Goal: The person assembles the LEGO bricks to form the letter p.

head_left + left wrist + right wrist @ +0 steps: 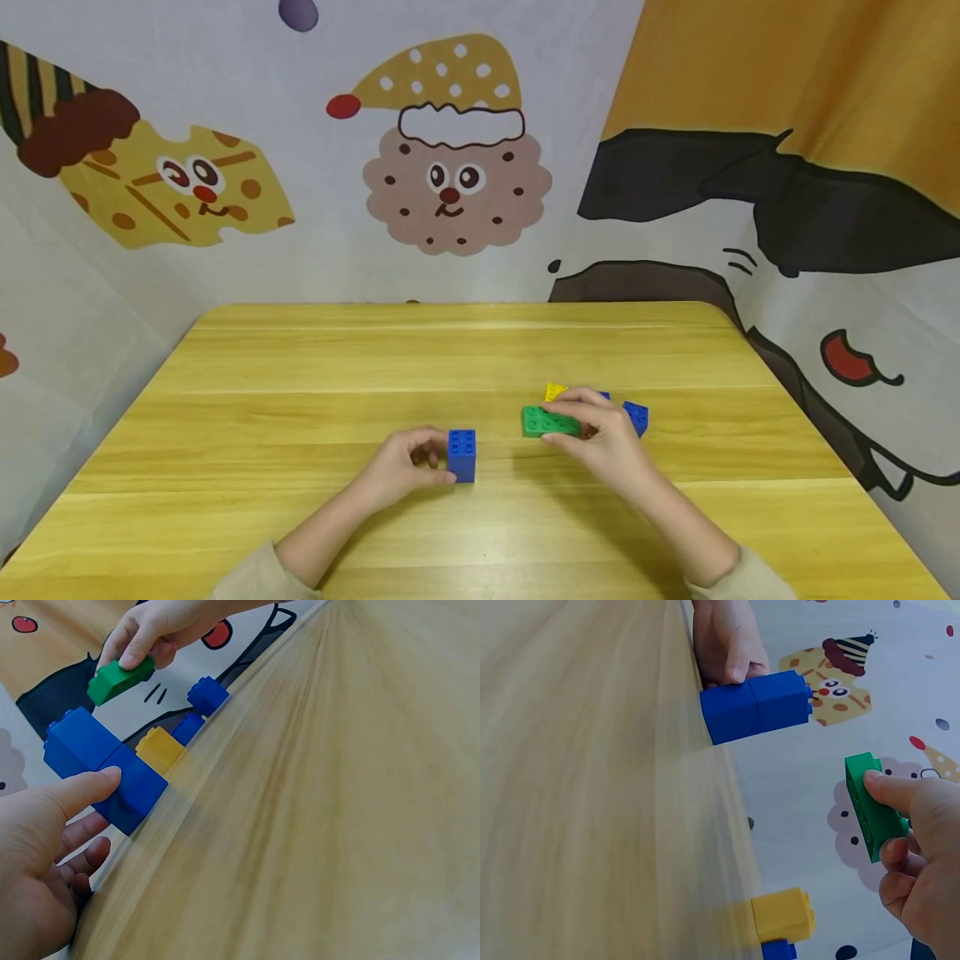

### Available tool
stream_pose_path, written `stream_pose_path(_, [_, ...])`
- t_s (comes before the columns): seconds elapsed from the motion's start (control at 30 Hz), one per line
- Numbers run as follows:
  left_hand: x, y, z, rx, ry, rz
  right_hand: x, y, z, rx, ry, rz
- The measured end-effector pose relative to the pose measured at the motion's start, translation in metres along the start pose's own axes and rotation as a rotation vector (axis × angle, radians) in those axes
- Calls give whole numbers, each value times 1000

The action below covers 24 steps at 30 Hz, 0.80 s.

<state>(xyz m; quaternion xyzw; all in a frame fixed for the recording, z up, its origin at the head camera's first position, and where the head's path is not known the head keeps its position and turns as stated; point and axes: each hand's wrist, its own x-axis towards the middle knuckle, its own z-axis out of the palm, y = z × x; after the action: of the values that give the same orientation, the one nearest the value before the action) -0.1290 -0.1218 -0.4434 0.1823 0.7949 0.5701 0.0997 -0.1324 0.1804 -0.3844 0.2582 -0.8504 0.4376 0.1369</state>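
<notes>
Covering blue brick partly, right grip holds green brick; left grip, blue stack.

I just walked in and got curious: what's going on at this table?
Someone is handling toy bricks. Their left hand holds a stack of two blue bricks upright on the wooden table. Their right hand holds a green brick above it. A yellow brick and two more blue bricks sit beyond the green one.
</notes>
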Motion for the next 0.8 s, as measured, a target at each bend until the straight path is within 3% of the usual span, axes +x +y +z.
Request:
stream_pose_path(0.43, [-1,4,0,-20,1,-12,11,-24,11,54,-31,-31])
stream_pose_path(0.8, [-1,3,1,21,4,-3,16,-29,23,105,-84,-47])
